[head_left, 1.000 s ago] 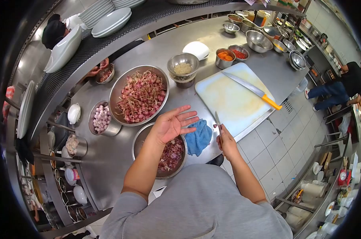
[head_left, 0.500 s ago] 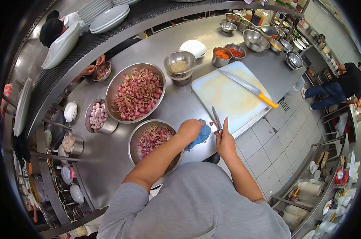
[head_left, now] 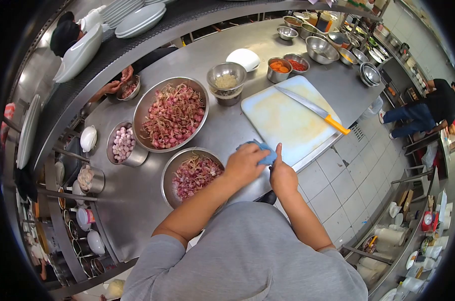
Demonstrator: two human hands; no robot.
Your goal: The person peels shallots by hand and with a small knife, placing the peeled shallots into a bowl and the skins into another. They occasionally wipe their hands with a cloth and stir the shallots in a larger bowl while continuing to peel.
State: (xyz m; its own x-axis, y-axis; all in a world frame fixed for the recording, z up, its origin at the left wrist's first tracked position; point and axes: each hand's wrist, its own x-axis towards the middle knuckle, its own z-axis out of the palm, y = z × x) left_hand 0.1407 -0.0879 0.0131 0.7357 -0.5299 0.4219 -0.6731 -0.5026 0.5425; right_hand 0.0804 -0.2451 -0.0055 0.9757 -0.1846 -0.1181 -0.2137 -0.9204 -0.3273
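My left hand (head_left: 244, 163) is closed on a crumpled blue cloth (head_left: 267, 153) over the front part of the steel table (head_left: 227, 123). Close beside it, my right hand (head_left: 283, 179) is wrapped round a small knife, one finger pointing up. The cloth now covers the blade, and the handle is inside my fist. Just beyond both hands lies a white cutting board (head_left: 270, 115), with a large yellow-handled knife (head_left: 307, 105) resting across it. Near my left forearm stands a steel bowl (head_left: 167, 183) of shallot peelings (head_left: 195, 175).
A larger bowl (head_left: 139, 113) holds unpeeled shallots (head_left: 174, 118); a pot (head_left: 136, 158) beside it holds peeled ones. Small containers of orange (head_left: 278, 66) and red pieces (head_left: 297, 65) stand behind the board. Across the table, another person's hands (head_left: 119, 85) work at a small bowl. One person (head_left: 418, 113) stands far right.
The cloth and my left hand have moved right, up against my right hand. The small knife's blade, bare before, is now covered by the cloth.
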